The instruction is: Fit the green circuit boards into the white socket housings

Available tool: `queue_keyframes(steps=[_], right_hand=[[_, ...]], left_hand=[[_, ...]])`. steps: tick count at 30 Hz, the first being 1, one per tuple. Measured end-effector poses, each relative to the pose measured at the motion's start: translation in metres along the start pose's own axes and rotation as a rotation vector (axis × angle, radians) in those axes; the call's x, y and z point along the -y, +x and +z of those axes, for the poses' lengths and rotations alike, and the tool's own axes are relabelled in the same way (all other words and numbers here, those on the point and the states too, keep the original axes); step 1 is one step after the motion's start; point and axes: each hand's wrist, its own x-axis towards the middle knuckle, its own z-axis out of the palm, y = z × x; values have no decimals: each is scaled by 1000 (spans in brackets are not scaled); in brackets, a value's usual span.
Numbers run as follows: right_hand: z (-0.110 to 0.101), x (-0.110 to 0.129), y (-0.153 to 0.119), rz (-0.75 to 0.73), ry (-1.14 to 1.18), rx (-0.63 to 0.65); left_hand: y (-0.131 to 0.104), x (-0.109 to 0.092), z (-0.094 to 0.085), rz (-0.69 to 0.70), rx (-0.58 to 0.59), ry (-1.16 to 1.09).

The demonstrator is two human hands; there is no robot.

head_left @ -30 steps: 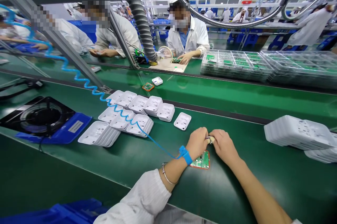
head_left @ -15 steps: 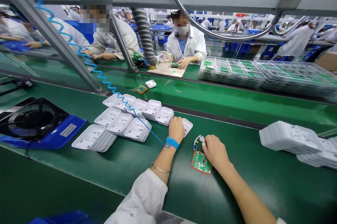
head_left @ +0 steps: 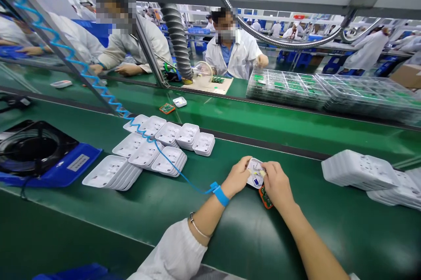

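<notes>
Tugging could strain the thin pale wiring point(head_left: 262, 173) the right hand point(head_left: 277, 182) pinches over the shallow white plastic shell point(head_left: 253, 168) the left hand point(head_left: 237, 177) grips.

We see a white plastic housing point(head_left: 252, 168) with blue and yellow wiring point(head_left: 256, 181) inside; just beside it, the circuit board point(head_left: 265, 198) is green, edged in orange. Left of the housing, our wrist strap point(head_left: 221, 195) is plain bright blue and the stacked covers point(head_left: 144, 154) are white with dark specks. Beneath the housing, our bench point(head_left: 237, 232) is deep green.
</notes>
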Motion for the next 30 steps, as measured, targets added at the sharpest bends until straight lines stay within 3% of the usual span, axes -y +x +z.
queue_keyframes(steps=[3, 7, 12, 16, 21, 25, 28, 30], right_hand=[[-1, -2, 0, -39, -16, -25], [-3, 2, 1, -78, -32, -63], [-6, 6, 2, -85, 80, 37], [-10, 3, 4, 68, 310, 11], [-13, -1, 6, 221, 545, 229], [-11, 0, 4, 189, 407, 147], [-10, 6, 2, 100, 243, 36], [-8, 11, 1, 42, 184, 50]], left_hand=[[-1, 2, -2, -22, 71, -132], [-3, 2, -1, -37, 79, -198], [-3, 1, 4, -54, -11, -192], [-3, -4, 5, -21, -69, -159], [-7, -12, 8, 72, -67, 36], [-7, -7, 12, 83, -177, 99], [-3, 1, 13, 8, -250, -14], [-1, 4, 13, -61, -264, -136]])
